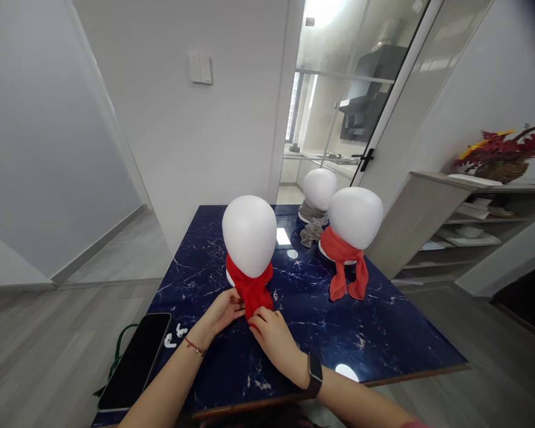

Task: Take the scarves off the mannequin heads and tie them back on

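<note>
A white mannequin head [249, 232] stands on the dark blue marbled table in front of me, with a bright red scarf [255, 291] wrapped around its base. The scarf's end hangs toward me. My left hand [225, 310] is at the scarf's left edge, its bent fingers closed on the cloth, with the fingertips partly hidden. On the lower end of the scarf, my right hand [271, 333] grips the fabric with curled fingers. To the right, a second white mannequin head [355, 217] wears a coral scarf [344, 255] tied in front, both ends hanging down.
A third white head [320, 189] with a grey scarf [312, 229] stands at the back. Near the table's left edge lie a dark-screened tablet [136, 359] and white earbuds [170, 340]. The blue table [321, 324] borders a wall; a shelf unit [463, 232] stands right.
</note>
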`<move>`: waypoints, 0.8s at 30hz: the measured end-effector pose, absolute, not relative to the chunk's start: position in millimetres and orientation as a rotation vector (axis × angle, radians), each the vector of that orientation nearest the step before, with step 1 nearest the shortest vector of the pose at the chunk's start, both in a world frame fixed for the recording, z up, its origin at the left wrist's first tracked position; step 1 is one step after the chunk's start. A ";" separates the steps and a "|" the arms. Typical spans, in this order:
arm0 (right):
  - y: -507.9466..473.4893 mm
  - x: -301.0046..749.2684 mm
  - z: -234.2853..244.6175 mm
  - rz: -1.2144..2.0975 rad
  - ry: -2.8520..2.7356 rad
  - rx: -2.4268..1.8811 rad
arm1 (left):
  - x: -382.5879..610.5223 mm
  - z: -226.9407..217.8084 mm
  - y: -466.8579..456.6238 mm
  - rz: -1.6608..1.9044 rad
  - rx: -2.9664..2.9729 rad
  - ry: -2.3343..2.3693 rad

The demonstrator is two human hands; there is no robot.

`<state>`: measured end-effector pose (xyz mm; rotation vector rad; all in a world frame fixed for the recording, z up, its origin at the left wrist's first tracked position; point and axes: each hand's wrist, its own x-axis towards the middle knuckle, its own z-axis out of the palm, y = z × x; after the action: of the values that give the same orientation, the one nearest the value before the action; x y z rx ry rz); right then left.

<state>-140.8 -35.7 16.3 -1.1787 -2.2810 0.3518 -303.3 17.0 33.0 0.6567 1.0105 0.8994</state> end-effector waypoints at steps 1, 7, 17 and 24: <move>-34.6 -136.6 18.7 0.326 -2.286 -1.190 | -307.0 35.5 15.8 0.905 0.691 1.058; -17.6 -126.4 36.1 0.291 -1.958 -1.318 | -311.5 30.2 17.3 1.157 0.893 1.421; 80.0 -104.8 9.3 0.652 -1.453 -1.356 | -327.9 16.3 52.4 1.450 0.750 1.570; 118.7 -123.6 -19.8 0.623 -1.493 -1.410 | -312.0 3.2 83.7 1.564 0.923 1.616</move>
<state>-123.6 118.7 -19.8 -1.4102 -1.4932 0.6230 -312.0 83.7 3.2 0.9231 1.6156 1.5636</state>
